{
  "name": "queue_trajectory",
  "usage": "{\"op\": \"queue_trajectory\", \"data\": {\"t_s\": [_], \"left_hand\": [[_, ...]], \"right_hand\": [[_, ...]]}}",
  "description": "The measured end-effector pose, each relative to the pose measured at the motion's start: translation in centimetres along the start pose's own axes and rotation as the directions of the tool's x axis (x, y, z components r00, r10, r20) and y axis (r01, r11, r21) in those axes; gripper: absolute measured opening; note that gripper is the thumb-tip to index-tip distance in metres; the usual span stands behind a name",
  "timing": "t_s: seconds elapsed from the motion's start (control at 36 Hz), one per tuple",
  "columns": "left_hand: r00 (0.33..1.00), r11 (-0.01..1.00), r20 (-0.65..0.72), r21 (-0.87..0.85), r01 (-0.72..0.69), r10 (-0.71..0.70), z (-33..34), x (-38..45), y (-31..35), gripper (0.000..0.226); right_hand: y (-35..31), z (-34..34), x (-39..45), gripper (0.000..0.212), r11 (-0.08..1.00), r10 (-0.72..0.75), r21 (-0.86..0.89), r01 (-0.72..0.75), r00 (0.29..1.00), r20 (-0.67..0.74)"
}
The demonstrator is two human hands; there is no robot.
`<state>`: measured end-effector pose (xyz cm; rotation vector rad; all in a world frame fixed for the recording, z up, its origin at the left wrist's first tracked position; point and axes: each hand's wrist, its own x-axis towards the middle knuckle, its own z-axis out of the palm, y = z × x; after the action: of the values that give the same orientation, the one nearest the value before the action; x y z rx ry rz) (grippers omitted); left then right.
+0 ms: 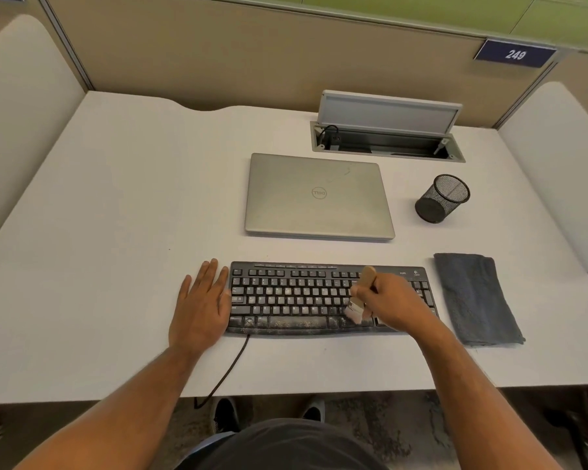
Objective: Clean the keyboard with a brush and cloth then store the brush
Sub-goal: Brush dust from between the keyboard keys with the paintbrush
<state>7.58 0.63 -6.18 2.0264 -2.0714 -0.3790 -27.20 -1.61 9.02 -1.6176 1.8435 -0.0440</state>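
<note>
Dust lies thick along the bottom row and spacebar of the black corded keyboard (pixel 319 300), which sits at the near middle of the white tabletop (pixel 116 232), and the way both hands are set looks suited to sweeping it off. The right hand (pixel 390 303) grips the wooden-handled brush with pale bristles (pixel 358 296) with its fingers curled round the handle, holding it tilted so the bristles meet the keys near the right end of the spacebar row while the handle leans away toward the far edge. The left hand (pixel 202 300) lies flat with straight fingers on the tabletop, its edge touching the keyboard's left end (most likely to keep the board from sliding under the strokes).

The folded dark grey cloth (pixel 477 300) waits just beside the keyboard's right end, within easy reach for the wiping step, which seems not yet begun. Farther back on the right stands the black wire-mesh pen cup (pixel 443 198), a probable home for the brush. A closed silver laptop (pixel 319 196) lies behind the keyboard.
</note>
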Motion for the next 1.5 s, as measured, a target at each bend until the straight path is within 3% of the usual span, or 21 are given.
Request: {"op": "queue_trajectory", "data": {"t_s": [0.14,0.33,0.5,0.72,0.89,1.03,1.28,1.5], "left_hand": [[1.0,1.0,-0.003,-0.008,-0.001,0.001,-0.1,0.0,0.1,0.066],[1.0,1.0,-0.002,-0.005,-0.002,0.002,0.0,0.0,0.0,0.065],[1.0,1.0,0.004,0.0,0.0,0.0,0.0,0.0,0.0,0.065],[1.0,1.0,-0.003,-0.01,-0.002,0.002,0.0,0.0,0.0,0.066],[1.0,1.0,-0.005,-0.003,-0.004,0.004,0.1,0.0,-0.1,0.064],[1.0,1.0,-0.006,-0.006,-0.005,0.005,-0.1,0.0,0.1,0.065],[1.0,1.0,-0.008,-0.016,-0.003,0.003,-0.1,-0.1,0.1,0.066],[1.0,1.0,-0.008,-0.015,-0.004,0.004,0.0,0.0,0.0,0.065]], "right_hand": [[0.5,-0.6,-0.3,0.017,0.998,-0.068,-0.006,0.068,0.993,0.096],[1.9,-3.2,-0.2,0.019,0.995,-0.039,-0.091,0.046,0.997,0.071],[1.7,-2.7,-0.2,0.015,0.984,-0.031,-0.17,0.058,0.988,0.154],[0.0,-0.6,-0.9,0.011,0.987,-0.163,0.045,0.157,0.97,0.179],[1.1,-1.0,-1.2,0.013,0.974,-0.158,0.183,0.133,0.979,0.129],[2.8,-2.0,-1.4,0.012,0.992,-0.099,0.079,0.098,0.995,0.007],[1.3,0.7,-1.4,0.026,0.997,-0.068,0.042,0.067,0.997,0.028],[1.3,1.0,-1.8,0.014,0.932,-0.033,0.362,0.023,0.999,0.022]]}}
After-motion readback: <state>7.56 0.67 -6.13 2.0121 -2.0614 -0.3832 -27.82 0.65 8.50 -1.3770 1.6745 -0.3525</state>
